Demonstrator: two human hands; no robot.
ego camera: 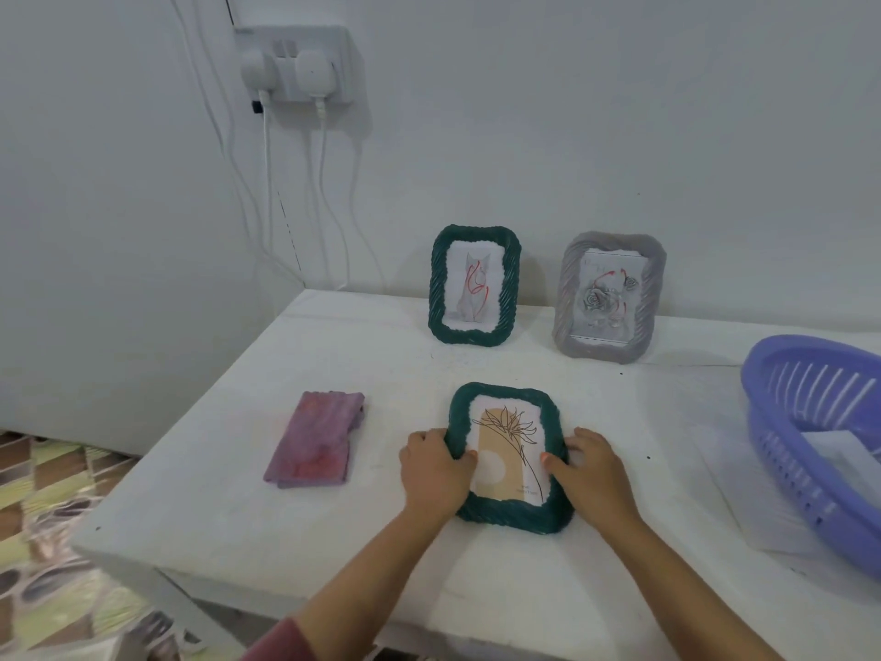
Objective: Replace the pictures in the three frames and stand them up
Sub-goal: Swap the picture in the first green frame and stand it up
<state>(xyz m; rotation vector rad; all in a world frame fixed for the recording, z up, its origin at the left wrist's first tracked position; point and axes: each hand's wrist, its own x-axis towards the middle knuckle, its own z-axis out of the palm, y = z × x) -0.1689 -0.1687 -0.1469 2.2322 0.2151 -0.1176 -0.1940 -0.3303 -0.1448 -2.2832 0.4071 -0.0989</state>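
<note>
A white table (333, 541) is set against a pale wall, on which a double socket (298, 64) with two plugs and hanging white cables is mounted. At the right edge of the table a lilac plastic basket (772, 374) is seen, with white paper lying in it and under it. Toward the left, well apart from the frames, a folded purple cloth (314, 441) is laid flat.

At the back, two frames are stood upright near the wall: a green frame with a cat drawing (474, 286) and, to its right, a grey frame with a rose picture (608, 298). The third, a green frame with a plant drawing (510, 458), is laid face up directly in front of the person, nearer than the other two.

This lying frame is gripped on both long sides. The left hand (436, 474) is curled round its left edge with the thumb over the front, and the right hand (589, 472) is curled round its right edge in the same way. The frame's long axis runs away from the person, its top toward the wall, and it is centred between the two hands, neither being nearer. It is judged that raising the far end is what remains before this frame is stood beside the others.
</note>
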